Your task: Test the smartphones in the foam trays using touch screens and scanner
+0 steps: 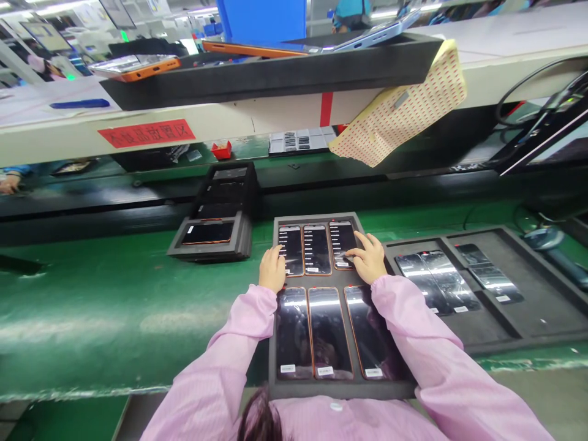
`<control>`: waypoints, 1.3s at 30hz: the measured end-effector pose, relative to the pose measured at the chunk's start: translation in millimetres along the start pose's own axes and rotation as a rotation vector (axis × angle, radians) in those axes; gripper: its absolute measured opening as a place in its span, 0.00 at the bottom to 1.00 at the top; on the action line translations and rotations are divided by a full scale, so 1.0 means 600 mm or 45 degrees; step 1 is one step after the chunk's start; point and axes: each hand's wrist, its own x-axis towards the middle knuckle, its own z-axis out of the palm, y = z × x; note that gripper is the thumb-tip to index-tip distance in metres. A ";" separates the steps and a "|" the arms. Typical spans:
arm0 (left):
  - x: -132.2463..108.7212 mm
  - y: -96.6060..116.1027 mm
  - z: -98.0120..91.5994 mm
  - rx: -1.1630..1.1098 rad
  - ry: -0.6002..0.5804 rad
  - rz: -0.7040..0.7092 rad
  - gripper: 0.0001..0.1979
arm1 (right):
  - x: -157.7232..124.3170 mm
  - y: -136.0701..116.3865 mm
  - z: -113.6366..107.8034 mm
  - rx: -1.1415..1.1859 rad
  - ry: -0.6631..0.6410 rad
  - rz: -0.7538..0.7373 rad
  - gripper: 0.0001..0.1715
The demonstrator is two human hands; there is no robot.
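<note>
In front of me is a dark grey foam tray (316, 281) holding two rows of smartphones with orange edges. The far-row phones, at left (294, 254), middle (317, 248) and right (340, 242), have lit screens with lists of text. The near-row phones (331, 331) have dark screens and small white labels. My left hand (272, 269) rests at the left edge of the tray, its fingertips on the side of the far-left phone. My right hand (370, 257) lies over the right side of the far-right phone, fingers apart, one digit touching its screen. Neither hand lifts a phone.
Another foam tray (546, 306) at right holds several dark phones (438, 282). Stacked trays (209, 239) with a phone stand at back left. Above, a shelf (275, 113) bears a black foam strip with phones; a dotted yellow sheet (404, 104) hangs down. A scanner-like device (558, 251) sits far right.
</note>
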 end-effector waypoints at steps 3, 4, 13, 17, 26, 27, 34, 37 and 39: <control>-0.008 -0.003 0.000 0.013 0.050 0.013 0.19 | 0.001 -0.004 -0.002 -0.026 -0.070 0.002 0.19; -0.009 -0.003 0.000 0.019 0.052 0.009 0.19 | 0.002 -0.006 -0.002 -0.040 -0.091 0.019 0.20; -0.007 0.000 -0.002 -0.019 0.057 -0.021 0.21 | 0.013 -0.009 0.005 -0.116 -0.172 0.143 0.24; -0.007 0.001 -0.003 -0.033 0.066 -0.037 0.22 | 0.007 -0.006 0.000 -0.037 -0.087 0.101 0.23; -0.006 0.006 -0.001 -0.012 0.067 -0.040 0.22 | 0.004 -0.011 -0.003 -0.043 -0.077 0.061 0.21; -0.007 0.006 -0.001 -0.017 0.068 -0.046 0.22 | 0.003 -0.015 -0.003 -0.043 -0.069 0.046 0.21; -0.010 0.014 -0.006 -0.046 0.041 -0.110 0.22 | -0.009 -0.083 0.008 -0.132 -0.309 -0.246 0.22; -0.010 0.016 -0.006 -0.056 0.047 -0.126 0.22 | -0.001 -0.106 0.015 -0.179 -0.378 -0.253 0.22; -0.010 0.016 -0.006 -0.058 0.057 -0.137 0.22 | 0.010 -0.112 0.016 -0.208 -0.394 -0.172 0.22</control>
